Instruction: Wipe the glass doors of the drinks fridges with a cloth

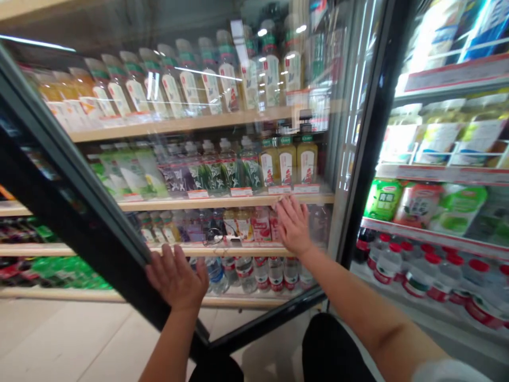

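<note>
In front of me a cooler door stands swung out, with a glass pane in a black frame. My left hand lies over the frame's left edge, fingers extended and spread onto the glass. My right hand rests against the pane further right, its fingers outstretched and slightly bent. A pale spot shows by its fingertips, too blurred to identify. Neither hand visibly grips anything. Through the glass, bottles with white labels and dark-labelled bottles stand in rows on wooden shelves.
To the right, a lit cooler holds red-capped bottles and green and red packs. Pale floor tiles spread at lower left. My dark-clothed legs are close to the door's bottom rail. Light reflections streak the pane.
</note>
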### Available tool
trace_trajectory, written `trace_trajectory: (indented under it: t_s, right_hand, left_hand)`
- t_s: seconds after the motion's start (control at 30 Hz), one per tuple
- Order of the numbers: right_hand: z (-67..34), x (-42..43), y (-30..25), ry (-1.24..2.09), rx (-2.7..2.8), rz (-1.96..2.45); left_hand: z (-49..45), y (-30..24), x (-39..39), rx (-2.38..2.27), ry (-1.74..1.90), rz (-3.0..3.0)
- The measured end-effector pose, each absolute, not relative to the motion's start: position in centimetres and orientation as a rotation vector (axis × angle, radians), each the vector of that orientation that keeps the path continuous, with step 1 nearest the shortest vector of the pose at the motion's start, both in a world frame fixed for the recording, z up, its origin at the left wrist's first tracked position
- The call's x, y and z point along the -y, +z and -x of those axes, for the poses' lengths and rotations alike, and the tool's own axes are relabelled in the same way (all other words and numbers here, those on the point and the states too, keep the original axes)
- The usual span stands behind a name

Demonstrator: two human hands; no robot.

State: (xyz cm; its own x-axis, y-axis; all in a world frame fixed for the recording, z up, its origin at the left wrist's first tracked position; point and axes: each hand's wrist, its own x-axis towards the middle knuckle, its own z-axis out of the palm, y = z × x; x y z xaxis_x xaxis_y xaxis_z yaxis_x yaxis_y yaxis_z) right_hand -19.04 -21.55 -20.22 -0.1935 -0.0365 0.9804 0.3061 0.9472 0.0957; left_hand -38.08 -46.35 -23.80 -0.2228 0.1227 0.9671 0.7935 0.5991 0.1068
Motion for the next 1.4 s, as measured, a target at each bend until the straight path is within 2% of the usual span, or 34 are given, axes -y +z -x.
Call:
trace_trajectory:
  t_s: [0.2,0.43,0.63,0.83,1.0,1.2,1.4]
  right_hand:
    - [19.2,23.4,-24.3,-0.381,1.831,0.034]
    - [20.7,23.8,-20.2,-0.252,1.67,0.238]
    - [21.2,24.7,-20.1,-0.493,1.794,0.087]
    - [19.9,21.2,-17.1,-0.225,1.648,0.546]
    - [19.5,20.6,-19.9,-0.302,1.755,0.378]
    - [18.4,17.6,-17.0,-0.098,1.506,0.498]
    - [17.8,18.5,-23.8,0.014,1.494,0.595]
  left_hand:
    - [38.2,-23.9,46.4,1.711,-0.807,0.805]
    - [38.3,-23.9,46.5,1.677,-0.738,0.788]
    - [38.6,-23.6,46.7,1.662,-0.842,0.833]
    - [38.5,-23.1,46.7,1.599,-0.754,0.869]
    - [38.6,-23.2,46.6,1.594,-0.727,0.847]
    - [38.8,-23.4,46.6,1.6,-0.764,0.845]
    - [38.1,-23.2,46.3,1.641,-0.928,0.793]
